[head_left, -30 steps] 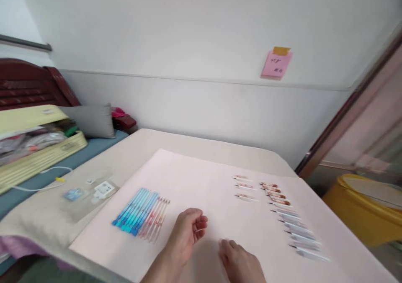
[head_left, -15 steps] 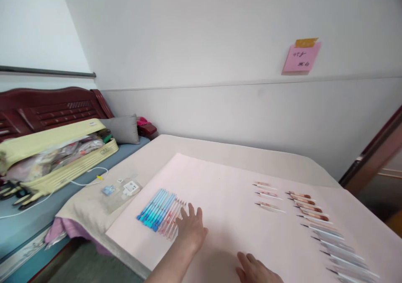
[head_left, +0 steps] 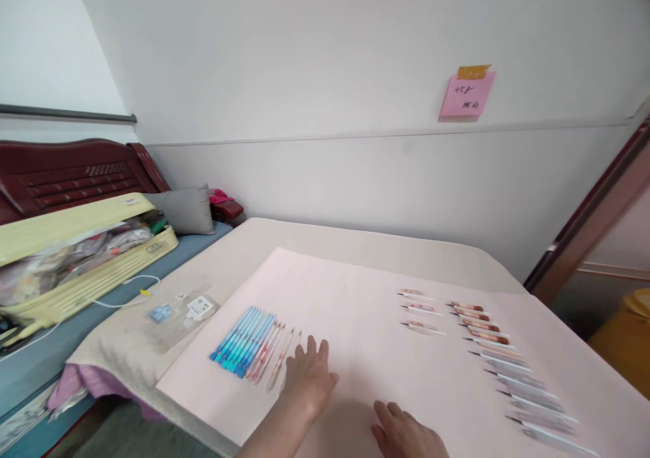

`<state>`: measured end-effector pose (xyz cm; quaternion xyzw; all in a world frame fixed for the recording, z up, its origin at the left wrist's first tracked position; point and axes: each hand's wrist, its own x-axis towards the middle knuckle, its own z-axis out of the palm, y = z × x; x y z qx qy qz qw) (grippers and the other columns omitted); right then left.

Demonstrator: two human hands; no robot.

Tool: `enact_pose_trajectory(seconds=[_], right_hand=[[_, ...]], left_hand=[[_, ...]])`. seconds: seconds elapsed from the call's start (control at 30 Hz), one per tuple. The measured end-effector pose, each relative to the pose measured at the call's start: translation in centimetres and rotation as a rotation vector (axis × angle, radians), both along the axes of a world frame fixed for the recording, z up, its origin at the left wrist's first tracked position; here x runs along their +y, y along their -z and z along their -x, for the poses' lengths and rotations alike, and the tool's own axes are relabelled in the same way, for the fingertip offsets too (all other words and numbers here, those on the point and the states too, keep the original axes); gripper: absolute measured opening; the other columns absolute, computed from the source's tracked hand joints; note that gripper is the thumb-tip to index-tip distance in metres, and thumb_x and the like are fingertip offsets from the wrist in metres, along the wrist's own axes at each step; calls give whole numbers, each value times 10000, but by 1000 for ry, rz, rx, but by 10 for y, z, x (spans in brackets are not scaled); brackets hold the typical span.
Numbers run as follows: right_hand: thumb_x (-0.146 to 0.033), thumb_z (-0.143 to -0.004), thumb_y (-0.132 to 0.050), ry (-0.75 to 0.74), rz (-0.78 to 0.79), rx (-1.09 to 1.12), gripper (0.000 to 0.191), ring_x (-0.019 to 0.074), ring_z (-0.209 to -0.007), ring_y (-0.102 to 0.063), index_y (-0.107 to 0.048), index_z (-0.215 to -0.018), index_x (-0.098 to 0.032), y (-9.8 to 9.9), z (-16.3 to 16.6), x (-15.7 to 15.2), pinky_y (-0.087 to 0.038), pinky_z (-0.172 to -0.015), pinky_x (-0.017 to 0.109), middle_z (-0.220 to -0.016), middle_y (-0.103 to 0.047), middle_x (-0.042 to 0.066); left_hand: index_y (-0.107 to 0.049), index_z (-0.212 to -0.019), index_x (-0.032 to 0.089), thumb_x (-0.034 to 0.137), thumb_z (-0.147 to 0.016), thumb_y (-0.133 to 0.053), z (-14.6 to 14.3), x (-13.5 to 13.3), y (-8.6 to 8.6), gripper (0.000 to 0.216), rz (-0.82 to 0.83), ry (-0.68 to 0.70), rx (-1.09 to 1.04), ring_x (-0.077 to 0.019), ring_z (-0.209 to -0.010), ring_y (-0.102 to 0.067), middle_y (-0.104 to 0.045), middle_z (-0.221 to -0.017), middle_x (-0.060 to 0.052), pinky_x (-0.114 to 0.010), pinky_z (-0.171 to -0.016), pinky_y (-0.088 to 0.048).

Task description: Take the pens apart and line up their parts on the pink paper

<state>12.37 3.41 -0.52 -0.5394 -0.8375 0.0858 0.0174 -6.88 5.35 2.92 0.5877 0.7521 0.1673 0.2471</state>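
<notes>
My left hand (head_left: 309, 377) lies flat on the pale pink sheet (head_left: 355, 295), fingers spread, its fingertips touching the rightmost clear pink pen refills (head_left: 277, 358). To their left lies a tight row of blue pen refills (head_left: 241, 341). My right hand (head_left: 406, 431) rests palm down on the sheet at the bottom edge, holding nothing. On the right, three short pink-and-white pen parts (head_left: 419, 307) lie in a column. Beside them a longer column of pen parts (head_left: 502, 360) runs toward the near right.
The table (head_left: 315, 238) wears a beige cloth; clear plastic packaging (head_left: 177, 316) lies at its left end. A bed with a yellow storage bag (head_left: 76, 255) and grey pillow (head_left: 183, 209) stands left. A pink sticky note (head_left: 466, 93) hangs on the wall. A yellow bin (head_left: 627, 336) is far right.
My left hand opened from a loose curl, moved left onto the pink refills and spread the rightmost ones apart. My right hand stayed low. The view swung left, then slightly back.
</notes>
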Motion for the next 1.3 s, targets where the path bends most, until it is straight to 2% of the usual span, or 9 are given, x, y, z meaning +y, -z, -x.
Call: enact_pose_trajectory(seconds=[0.13, 0.27, 0.5, 0.63, 0.73, 0.87, 1.0, 1.17, 1.3], right_hand=[[-108, -792, -435, -5, -17, -18, 229, 204, -740, -649, -590, -901, -236, -3, 2, -1, -401, -508, 240, -846, -665, 35], [-108, -799, -420, -17, -12, -48, 235, 205, -752, -648, -591, -904, -231, -5, 3, -2, -412, -520, 240, -854, -664, 32], [-160, -827, -359, 79, 22, 166, 276, 212, -788, -635, -599, -941, -237, -15, 1, -4, -428, -586, 269, -896, -668, 52], [-260, -841, -351, 223, 173, 609, 290, 201, -864, -610, -572, -1027, -239, -28, 3, -2, -439, -719, 297, -958, -664, 49], [-306, -791, -434, 297, 397, 998, 279, 184, -832, -603, -562, -1013, -196, -33, 8, 1, -448, -735, 289, -876, -663, 48], [-388, -726, -528, 466, 666, 1331, 357, 172, -725, -607, -558, -996, -156, -40, 14, -1, -452, -614, 268, -803, -641, 56], [-374, -695, -575, 470, 697, 1454, 320, 111, -532, -530, -580, -915, -143, -55, 16, -7, -371, -502, 225, -654, -595, 15], [-305, -692, -543, 424, 843, 1522, 178, 71, -469, -467, -560, -766, -144, -64, 18, -11, -286, -436, 193, -650, -570, 11], [-402, -773, -467, 431, 771, 1450, 254, 32, -339, -233, -488, -676, -168, -57, 24, -11, -121, -371, 201, -490, -415, -65]], left_hand=[[-516, -1038, 186, 146, -677, -511, 10, 5, 12, 363, -63, -105, -109, -363, -1170, -316, -460, -1185, -182, -519, -948, -161], [-520, -996, 154, 115, -695, -483, 20, 10, 22, 307, -69, -171, -213, -343, -1072, -445, -540, -1001, -191, -504, -937, -197], [-503, -1054, 208, 86, -618, -564, 8, 19, 13, 457, -48, -152, -454, -255, -794, -584, -561, -674, -40, -409, -812, -357], [-373, -1220, 214, 161, -644, -579, -10, 20, 3, 614, 2, -61, -857, -165, -651, -585, -575, -702, -3, -298, -655, -423], [-447, -1164, 189, 179, -608, -642, -26, 16, -1, 589, 23, -79, -1217, -136, -681, -580, -572, -736, -5, -279, -692, -422], [-541, -1047, 158, 178, -589, -676, -44, 8, -1, 479, 43, -101, -1326, -123, -672, -564, -569, -728, -5, -287, -730, -416], [-578, -925, 145, 220, -622, -667, -50, 4, -4, 324, 55, -104, -1386, -121, -672, -565, -595, -752, -22, -280, -723, -421], [-573, -932, 122, 309, -716, -598, -48, 2, -13, 287, 62, -196, -1600, -200, -853, -594, -631, -927, -137, -305, -723, -444], [-582, -849, 123, 262, -675, -649, -46, -6, -21, 232, 61, -111, -1622, -185, -771, -600, -644, -840, -118, -303, -713, -439]])
